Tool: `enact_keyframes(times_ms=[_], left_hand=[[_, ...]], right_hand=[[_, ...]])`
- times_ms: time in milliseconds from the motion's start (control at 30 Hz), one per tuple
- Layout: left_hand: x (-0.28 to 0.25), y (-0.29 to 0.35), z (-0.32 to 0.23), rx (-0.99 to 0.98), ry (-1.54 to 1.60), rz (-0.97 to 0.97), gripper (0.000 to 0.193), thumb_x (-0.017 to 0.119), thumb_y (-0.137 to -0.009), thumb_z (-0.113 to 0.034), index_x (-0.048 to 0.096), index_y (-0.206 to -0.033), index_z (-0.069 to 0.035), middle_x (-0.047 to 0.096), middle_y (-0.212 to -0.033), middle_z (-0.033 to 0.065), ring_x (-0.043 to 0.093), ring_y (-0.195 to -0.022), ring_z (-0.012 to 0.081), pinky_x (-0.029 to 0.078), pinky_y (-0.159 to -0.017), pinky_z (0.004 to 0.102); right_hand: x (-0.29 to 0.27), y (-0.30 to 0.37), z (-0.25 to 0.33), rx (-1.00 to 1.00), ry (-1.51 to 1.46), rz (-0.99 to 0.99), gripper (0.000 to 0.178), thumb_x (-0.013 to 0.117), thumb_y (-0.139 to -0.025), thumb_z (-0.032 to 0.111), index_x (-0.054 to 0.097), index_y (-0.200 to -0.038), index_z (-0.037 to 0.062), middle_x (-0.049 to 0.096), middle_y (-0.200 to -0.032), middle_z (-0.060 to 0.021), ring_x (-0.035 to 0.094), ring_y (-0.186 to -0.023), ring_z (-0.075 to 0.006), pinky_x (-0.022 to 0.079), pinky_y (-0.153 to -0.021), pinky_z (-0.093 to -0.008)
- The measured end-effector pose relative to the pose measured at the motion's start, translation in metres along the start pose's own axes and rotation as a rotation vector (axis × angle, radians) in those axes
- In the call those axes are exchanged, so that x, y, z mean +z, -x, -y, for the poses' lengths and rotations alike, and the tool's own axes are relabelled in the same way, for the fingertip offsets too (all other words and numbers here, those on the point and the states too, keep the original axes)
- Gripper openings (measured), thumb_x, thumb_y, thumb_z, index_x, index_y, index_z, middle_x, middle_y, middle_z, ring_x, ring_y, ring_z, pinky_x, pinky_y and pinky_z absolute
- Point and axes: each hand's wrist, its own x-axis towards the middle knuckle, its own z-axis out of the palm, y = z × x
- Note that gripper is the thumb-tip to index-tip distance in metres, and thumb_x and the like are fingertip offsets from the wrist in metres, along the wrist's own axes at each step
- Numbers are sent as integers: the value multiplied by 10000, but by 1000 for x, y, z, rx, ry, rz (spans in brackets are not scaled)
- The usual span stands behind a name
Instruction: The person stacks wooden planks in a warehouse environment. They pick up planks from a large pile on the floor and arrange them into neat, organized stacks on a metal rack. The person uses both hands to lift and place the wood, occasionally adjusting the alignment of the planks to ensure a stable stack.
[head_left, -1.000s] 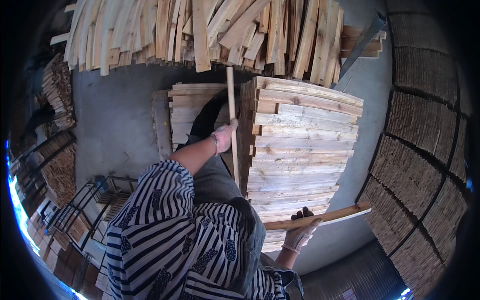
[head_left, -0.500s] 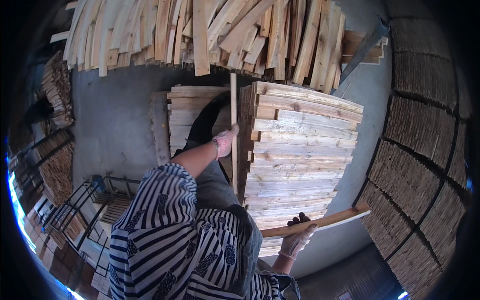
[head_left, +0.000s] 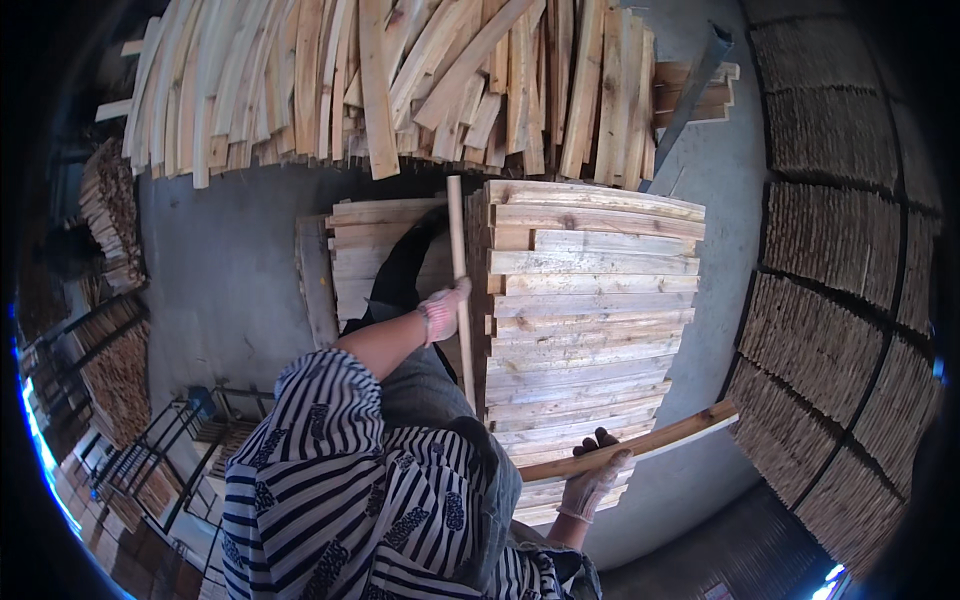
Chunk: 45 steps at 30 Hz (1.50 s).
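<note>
My left hand (head_left: pixel 440 312), in a pinkish-white knit glove, is closed around a long narrow wooden board (head_left: pixel 457 225). That board stands edge-on along the left side of a stack of wooden boards (head_left: pixel 595 300). The stack's top layer lies crosswise in rows with uneven ends. My right hand (head_left: pixel 592 485), in a glove with dark fingertips, grips another wooden board (head_left: pixel 650 440) over the near end of the stack. This one slants up to the right, its right end past the stack's edge. Whether it touches the stack I cannot tell.
A large pile of loose boards (head_left: pixel 250 90) spans the far side, with a dark metal bar (head_left: pixel 690 105) leaning at its right. Tall bundled wood stacks (head_left: pixel 820 235) line the right. A lower board stack (head_left: pixel 385 215) lies by my leg; metal racks (head_left: pixel 165 440) stand at left.
The view has shifted a little, so the far pile and stack sit lower and further left. The left-hand board's top leans slightly more to the left. Both hands keep their holds.
</note>
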Motion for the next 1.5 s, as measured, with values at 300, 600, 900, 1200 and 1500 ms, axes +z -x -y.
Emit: enact_keyframes(times_ms=[300,600,900,1200,1500], left_hand=[[-47,30,-49,-261,813,66,449,392,-996,-327,519,-1363,-101,527,-1382,159,492,-1266,383,395,-1085,428],[-98,123,-45,-31,1743,-186,488,557,-990,-462,464,-1233,-50,565,-1217,162,594,-1071,304,502,-933,478],[-164,185,-273,476,1140,212,680,443,-1010,-554,382,-1476,-63,473,-1430,127,504,-1277,294,436,-1075,401],[-98,201,-399,567,474,480,777,439,-979,-649,396,-1467,-46,574,-1315,122,548,-1208,229,413,-1066,347],[27,129,-478,501,44,842,660,582,-978,-462,392,-1471,-65,465,-1453,128,423,-1344,282,328,-1115,442]], right_hand=[[-21,2,-21,65,-55,-98,624,368,-1009,595,600,-1178,41,642,-980,-110,606,-789,-212,530,-714,-342],[12,-7,17,-35,-27,145,510,460,-1011,485,621,-1117,13,647,-955,-85,605,-790,-154,523,-729,-303],[78,23,72,-272,44,198,743,589,-908,571,452,-1371,6,624,-1177,-307,598,-1151,-443,474,-961,-465],[-12,26,-1,-476,-476,-139,804,729,-834,408,371,-1458,49,591,-1285,-253,575,-1216,-377,448,-1026,-408],[-98,45,-118,-438,-1205,-970,699,711,-888,247,362,-1481,129,618,-1132,-99,602,-1052,-217,528,-943,-328]])
